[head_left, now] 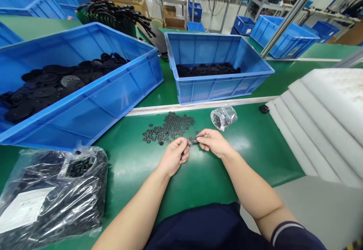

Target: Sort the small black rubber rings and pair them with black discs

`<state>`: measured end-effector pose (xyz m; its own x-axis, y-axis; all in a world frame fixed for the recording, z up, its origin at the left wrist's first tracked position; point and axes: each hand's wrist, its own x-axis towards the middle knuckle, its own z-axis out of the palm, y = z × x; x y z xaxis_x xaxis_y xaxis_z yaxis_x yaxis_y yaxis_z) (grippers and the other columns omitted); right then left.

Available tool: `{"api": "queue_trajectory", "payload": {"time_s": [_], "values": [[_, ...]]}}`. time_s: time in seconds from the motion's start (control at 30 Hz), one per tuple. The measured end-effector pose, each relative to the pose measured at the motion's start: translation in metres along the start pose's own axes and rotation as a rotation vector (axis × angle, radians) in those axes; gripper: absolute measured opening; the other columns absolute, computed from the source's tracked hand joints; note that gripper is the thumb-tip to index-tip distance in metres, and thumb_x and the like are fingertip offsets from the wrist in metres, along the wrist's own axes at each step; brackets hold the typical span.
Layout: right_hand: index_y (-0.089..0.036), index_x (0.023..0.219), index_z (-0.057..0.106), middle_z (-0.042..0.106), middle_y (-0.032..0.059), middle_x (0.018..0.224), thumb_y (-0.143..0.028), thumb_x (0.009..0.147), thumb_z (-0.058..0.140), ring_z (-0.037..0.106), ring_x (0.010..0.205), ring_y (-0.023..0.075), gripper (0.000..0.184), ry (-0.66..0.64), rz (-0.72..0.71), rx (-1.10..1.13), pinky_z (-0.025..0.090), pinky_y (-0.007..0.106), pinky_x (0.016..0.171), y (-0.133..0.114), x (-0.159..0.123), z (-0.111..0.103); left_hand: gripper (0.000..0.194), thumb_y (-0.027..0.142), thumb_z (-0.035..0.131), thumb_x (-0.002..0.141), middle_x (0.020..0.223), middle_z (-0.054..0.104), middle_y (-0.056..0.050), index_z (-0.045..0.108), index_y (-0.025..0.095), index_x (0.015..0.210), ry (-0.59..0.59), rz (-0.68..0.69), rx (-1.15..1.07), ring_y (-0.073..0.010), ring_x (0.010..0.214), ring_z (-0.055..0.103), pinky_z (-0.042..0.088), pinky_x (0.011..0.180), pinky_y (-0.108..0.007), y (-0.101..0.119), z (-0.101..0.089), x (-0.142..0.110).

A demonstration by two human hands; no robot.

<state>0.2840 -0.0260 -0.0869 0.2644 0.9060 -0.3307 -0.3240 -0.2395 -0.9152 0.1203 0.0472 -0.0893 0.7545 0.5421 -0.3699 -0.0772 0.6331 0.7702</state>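
Observation:
My left hand (176,155) is closed in a pinch near the middle of the green table (136,178); whatever its fingertips hold is too small to make out. Facing it, a short gap away, my right hand (211,142) also pinches, with thumb and forefinger on a small dark piece I cannot identify. Just beyond both hands lies a loose spread of small black rings (172,125). Behind the right hand a small clear plastic bag (224,117) rests on its side, with dark small parts inside.
Two blue bins stand behind: the left bin (133,76) has black discs (45,78), the right bin (218,89) dark parts. A large clear bag (70,204) of black parts lies front left. White foam sheets (320,117) are stacked at right, beside a black round part (264,109).

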Motion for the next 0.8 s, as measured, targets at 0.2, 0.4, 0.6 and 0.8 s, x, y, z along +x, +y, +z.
{"api": "queue_trajectory", "payload": {"time_s": [0.2,0.4,0.6,0.8], "values": [[-0.013,0.084,0.066,0.053,-0.0056,0.05,-0.034,0.071,0.074,0.04,0.043,0.0056,0.026,-0.048,-0.03,-0.089,0.029,0.021,0.045,0.002,-0.003,0.004,0.04,0.05,0.065,0.078,0.055,0.047,0.004,0.06,0.011,0.086,0.101,-0.021,0.045,-0.0051,0.04,0.036,0.017,0.035,-0.016,-0.004,0.002,0.001],[-0.015,0.08,0.064,0.049,-0.007,0.051,-0.031,0.071,0.072,0.038,0.045,0.0058,0.02,-0.001,-0.05,-0.168,0.03,0.02,0.045,0.0,-0.006,0.012,0.031,0.037,0.07,0.073,0.061,0.055,0.001,0.06,0.011,0.086,0.126,-0.022,0.016,-0.0042,0.041,0.037,0.019,0.035,-0.015,-0.002,0.003,0.002],[-0.015,0.079,0.064,0.066,0.0008,0.072,-0.029,0.072,0.071,0.059,0.066,0.0119,0.017,-0.055,-0.153,-0.184,0.047,0.027,0.068,0.007,-0.009,0.021,0.031,0.043,0.066,0.078,0.058,0.059,0.001,0.051,0.016,0.076,0.167,0.073,0.084,-0.0045,0.038,0.036,0.02,0.035,-0.015,-0.006,0.004,0.002],[-0.017,0.077,0.062,0.065,0.0001,0.067,-0.027,0.075,0.066,0.06,0.062,0.0125,0.011,0.012,-0.188,-0.307,0.047,0.026,0.063,0.021,-0.009,0.029,0.036,0.046,0.064,0.079,0.042,0.046,0.006,0.05,0.017,0.066,0.229,0.125,0.198,-0.005,0.035,0.034,0.023,0.036,-0.017,-0.012,0.007,-0.001]]}}
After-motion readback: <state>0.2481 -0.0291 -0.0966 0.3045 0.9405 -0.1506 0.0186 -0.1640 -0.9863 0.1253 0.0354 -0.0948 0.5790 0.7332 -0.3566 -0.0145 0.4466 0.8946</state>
